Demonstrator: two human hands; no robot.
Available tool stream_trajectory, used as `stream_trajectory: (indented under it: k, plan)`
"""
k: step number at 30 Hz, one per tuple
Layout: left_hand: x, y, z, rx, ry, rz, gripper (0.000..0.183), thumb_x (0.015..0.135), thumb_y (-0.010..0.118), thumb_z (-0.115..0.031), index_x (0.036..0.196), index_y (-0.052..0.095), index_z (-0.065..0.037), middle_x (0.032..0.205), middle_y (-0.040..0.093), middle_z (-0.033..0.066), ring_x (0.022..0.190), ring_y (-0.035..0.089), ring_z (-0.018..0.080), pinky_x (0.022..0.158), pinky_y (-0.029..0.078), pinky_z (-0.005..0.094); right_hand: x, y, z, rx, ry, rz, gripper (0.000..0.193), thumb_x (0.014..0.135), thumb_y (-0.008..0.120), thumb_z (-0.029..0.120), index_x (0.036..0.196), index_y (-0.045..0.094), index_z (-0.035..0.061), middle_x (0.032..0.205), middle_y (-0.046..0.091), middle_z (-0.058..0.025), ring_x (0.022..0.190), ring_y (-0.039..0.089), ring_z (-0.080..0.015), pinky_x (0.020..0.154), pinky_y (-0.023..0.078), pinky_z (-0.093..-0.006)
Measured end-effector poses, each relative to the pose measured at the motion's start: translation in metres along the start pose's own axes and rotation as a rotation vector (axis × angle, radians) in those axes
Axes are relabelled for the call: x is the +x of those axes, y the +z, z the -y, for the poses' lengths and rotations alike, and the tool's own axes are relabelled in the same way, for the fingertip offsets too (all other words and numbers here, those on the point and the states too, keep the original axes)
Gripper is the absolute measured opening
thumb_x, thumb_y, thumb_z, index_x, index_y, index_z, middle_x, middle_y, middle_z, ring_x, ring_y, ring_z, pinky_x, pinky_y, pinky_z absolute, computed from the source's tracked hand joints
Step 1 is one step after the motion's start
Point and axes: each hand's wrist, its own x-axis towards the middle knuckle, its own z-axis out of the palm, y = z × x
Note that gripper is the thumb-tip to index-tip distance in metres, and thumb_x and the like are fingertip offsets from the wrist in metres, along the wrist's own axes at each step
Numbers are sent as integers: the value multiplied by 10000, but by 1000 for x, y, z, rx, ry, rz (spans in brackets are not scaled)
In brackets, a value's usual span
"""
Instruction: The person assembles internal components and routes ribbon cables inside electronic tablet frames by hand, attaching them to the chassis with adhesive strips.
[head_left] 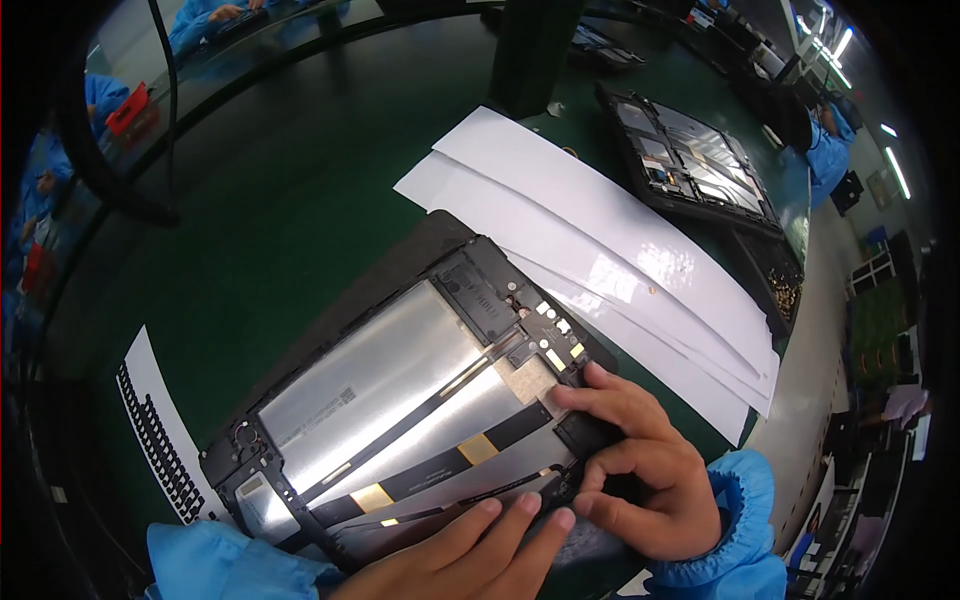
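A tablet with its back cover off lies at a slant before me. Its silver battery plate, black ribbon cables with gold patches, and small circuit boards show. My left hand rests along its near edge, the fingers stretched out and lying flat. At the tablet's right corner is my right hand. Its index finger touches the corner beside the small board, while the thumb and a bent finger come together at the edge. Anything between those fingertips is too small or hidden to make out. A dark mat lies under the tablet.
White sheets lie beyond the tablet. Further right, another opened tablet sits on a dark tray holding small brass-coloured parts. A white strip of black stickers is at left. Co-workers in blue sleeves sit across the green bench.
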Motion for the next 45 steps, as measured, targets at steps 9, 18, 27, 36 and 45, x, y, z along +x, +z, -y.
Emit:
stream_trajectory:
  k: [9, 18, 27, 36, 45]
  plan:
    - [2, 4, 10, -48, 10, -25, 267, 738, 456, -110, 894, 550, 85, 1079, 517, 169, 1026, 491, 286, 866, 405, 343, -7, -7, -3, 87, 12, -83, 99, 586, 653, 7, 676, 620, 30, 1091, 526, -186, 1153, 380, -348, 954, 278, -417]
    - [3, 52, -3, -182, -194, -531, 263, 754, 448, -113, 896, 552, 83, 1083, 516, 165, 1027, 493, 282, 879, 399, 342, -4, 0, -2, -200, -66, -76, 158, 566, 672, 20, 712, 634, 69, 1070, 539, -161, 1104, 419, -340, 915, 315, -413]
    - [4, 9, 9, -76, 2, -9, 276, 739, 452, -110, 921, 536, 81, 1097, 504, 165, 1021, 486, 292, 862, 402, 351, -3, -2, -1, -295, -131, -115, 135, 576, 646, 0, 694, 622, 63, 1035, 552, -141, 1069, 441, -342, 893, 346, -409]
    - [-2, -8, 14, -434, -148, 219, 502, 708, 610, -134, 1168, 445, -17, 1193, 428, 193, 1138, 385, 353, 944, 307, 433, -16, 9, -8, -219, -196, -267, 184, 574, 661, 7, 734, 598, 72, 1026, 545, -76, 1072, 448, -268, 892, 302, -365]
    - [-44, -44, 83, -19, -821, 94, 464, 763, 572, -311, 1076, 503, 25, 1015, 476, 207, 950, 462, 327, 859, 364, 359, -54, 68, 29, -791, -72, -382, 364, 679, 588, 80, 1009, 501, -46, 1080, 462, -201, 988, 452, -278, 863, 325, -400]
